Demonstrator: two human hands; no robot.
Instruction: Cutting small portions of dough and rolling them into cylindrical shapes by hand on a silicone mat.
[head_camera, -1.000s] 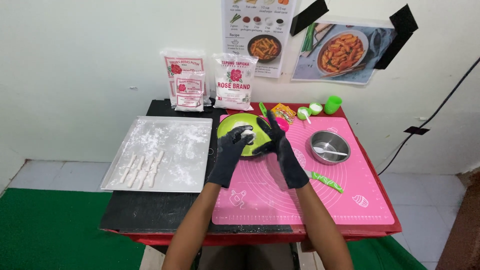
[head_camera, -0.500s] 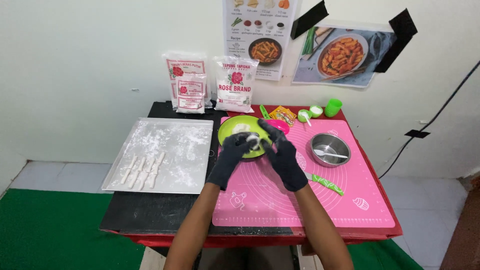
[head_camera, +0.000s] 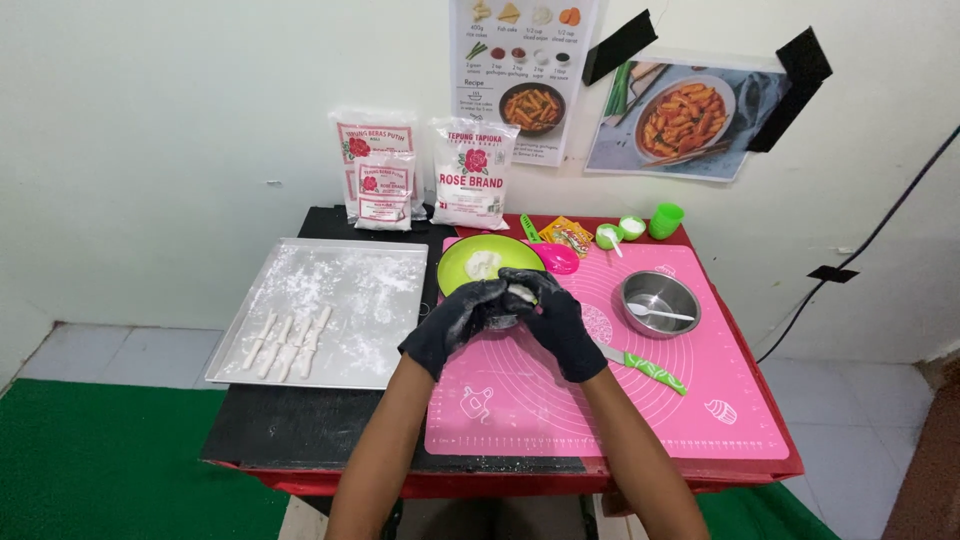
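Your left hand (head_camera: 455, 325) and right hand (head_camera: 555, 320), black-gloved, clasp a white dough lump (head_camera: 520, 295) together at frame centre above the pink mat (head_camera: 600, 400); green bowl (head_camera: 485, 265) just behind, floured tray (head_camera: 340, 300) left, steel bowl (head_camera: 660, 300) and green knife (head_camera: 645, 368) right

Black-topped table (head_camera: 300, 425), floured metal tray (head_camera: 385, 262), pink silicone mat (head_camera: 720, 400)
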